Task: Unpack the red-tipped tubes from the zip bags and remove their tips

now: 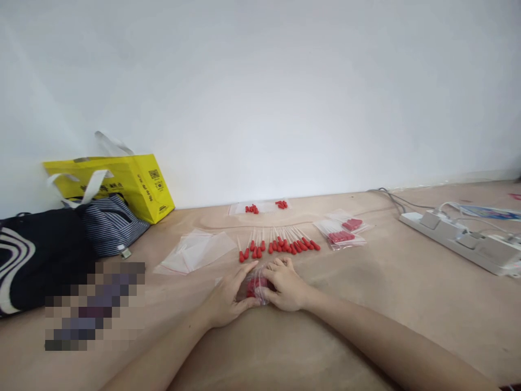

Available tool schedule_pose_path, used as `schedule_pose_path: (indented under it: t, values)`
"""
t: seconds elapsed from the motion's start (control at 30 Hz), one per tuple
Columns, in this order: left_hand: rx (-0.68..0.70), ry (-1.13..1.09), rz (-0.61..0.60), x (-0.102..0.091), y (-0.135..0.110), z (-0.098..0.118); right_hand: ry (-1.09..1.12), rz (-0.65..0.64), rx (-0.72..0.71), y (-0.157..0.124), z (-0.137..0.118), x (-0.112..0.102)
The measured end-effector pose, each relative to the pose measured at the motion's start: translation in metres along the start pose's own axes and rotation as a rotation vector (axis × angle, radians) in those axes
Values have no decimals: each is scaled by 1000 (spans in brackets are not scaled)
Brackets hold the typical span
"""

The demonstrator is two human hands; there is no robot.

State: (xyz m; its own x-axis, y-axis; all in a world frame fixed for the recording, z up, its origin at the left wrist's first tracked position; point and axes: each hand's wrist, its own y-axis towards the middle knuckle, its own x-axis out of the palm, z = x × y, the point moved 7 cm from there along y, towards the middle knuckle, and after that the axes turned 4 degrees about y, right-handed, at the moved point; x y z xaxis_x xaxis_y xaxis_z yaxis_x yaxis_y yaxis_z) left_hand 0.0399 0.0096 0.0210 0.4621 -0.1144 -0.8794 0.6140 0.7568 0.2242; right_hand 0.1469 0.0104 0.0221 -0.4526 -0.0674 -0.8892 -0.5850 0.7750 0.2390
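Observation:
Both hands are close together at the near middle of the surface, on a small clear plastic bag (256,286) with red-tipped things inside. My left hand (230,296) curves round its left side, thumb and fingers at the edges. From the right, my right hand (287,285) grips the bag with bent fingers, covering part of it. Just beyond lies a loose row of red-tipped sticks (293,245), pale ends pointing away. Flat empty clear bags (199,250) overlap to the left of the row. On the right rest filled clear bags (341,237) showing red tips.
At the back by the wall, more red-tipped sticks (252,209) lie on clear plastic. A yellow bag (134,184), a striped pouch (112,222) and a black bag (49,250) stand left. A white power strip (459,241) with plugs and cables lies right.

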Motion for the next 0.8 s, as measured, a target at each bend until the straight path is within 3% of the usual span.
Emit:
schedule_pose_path:
  t: [0.2, 0.43, 0.57, 0.7, 0.8]
  values:
    - [12, -9, 9, -1, 0, 0, -7, 61, 0, -3, 2, -7]
    - [20, 20, 4, 0, 0, -2, 140, -10, 26, -3, 7, -4]
    - [-8, 24, 0, -2, 0, -1, 187, 14, 23, -4, 10, -8]
    - [8, 10, 1, -7, 0, 5, 425, 69, 40, -9, 26, -20]
    - [9, 6, 1, -9, 0, 7, 712, 77, 191, -14, 54, -26]
